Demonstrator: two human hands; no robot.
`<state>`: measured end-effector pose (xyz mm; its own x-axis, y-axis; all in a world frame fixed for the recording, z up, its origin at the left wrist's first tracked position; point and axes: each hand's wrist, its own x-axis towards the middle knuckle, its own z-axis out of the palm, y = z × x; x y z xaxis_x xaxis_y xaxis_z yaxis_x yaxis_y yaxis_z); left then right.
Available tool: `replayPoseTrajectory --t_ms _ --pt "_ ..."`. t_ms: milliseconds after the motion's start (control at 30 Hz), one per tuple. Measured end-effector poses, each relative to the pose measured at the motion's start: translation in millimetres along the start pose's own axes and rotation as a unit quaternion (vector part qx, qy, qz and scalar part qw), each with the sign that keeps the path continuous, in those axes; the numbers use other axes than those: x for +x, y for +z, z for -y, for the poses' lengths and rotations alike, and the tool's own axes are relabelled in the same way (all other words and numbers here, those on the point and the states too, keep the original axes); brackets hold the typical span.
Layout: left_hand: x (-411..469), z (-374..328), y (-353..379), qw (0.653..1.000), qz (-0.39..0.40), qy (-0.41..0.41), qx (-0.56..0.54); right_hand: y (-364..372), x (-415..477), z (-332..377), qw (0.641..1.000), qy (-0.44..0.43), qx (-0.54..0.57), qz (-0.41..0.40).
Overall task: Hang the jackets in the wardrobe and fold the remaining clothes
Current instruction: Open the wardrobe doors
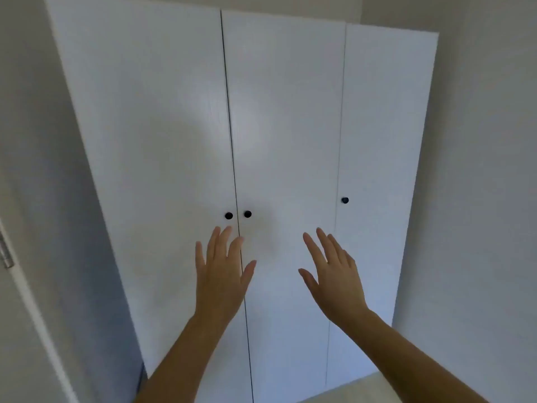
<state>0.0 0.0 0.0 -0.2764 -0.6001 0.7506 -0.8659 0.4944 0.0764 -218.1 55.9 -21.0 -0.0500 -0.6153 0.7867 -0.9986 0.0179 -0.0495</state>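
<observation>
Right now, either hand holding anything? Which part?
Nothing held. Left hand and right hand are open, fingers spread, in front of the closed white three-door wardrobe, below its black round knobs.

White three-door wardrobe [279, 126], doors closed

wardrobe [174, 126] ahead, left hand [222, 274] and right hand [334, 277] before its doors

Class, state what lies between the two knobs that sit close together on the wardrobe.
In the head view, only the dark door seam runs between the left knob and the middle knob.
</observation>
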Motion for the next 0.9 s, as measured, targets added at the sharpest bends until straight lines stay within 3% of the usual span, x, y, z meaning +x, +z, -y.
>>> replayPoseTrajectory --t_ms 267,567,900 --pt "16 21 66 0.998 0.039 -0.025 0.047 97 18 -19 0.989 -0.125 0.006 0.084" --pt "67 63 140 0.998 0.051 -0.037 0.031 176 82 -2 0.987 -0.126 0.028 0.098" --pt "138 126 212 0.992 0.058 -0.05 -0.097 265 152 17 0.979 -0.146 0.011 0.14"
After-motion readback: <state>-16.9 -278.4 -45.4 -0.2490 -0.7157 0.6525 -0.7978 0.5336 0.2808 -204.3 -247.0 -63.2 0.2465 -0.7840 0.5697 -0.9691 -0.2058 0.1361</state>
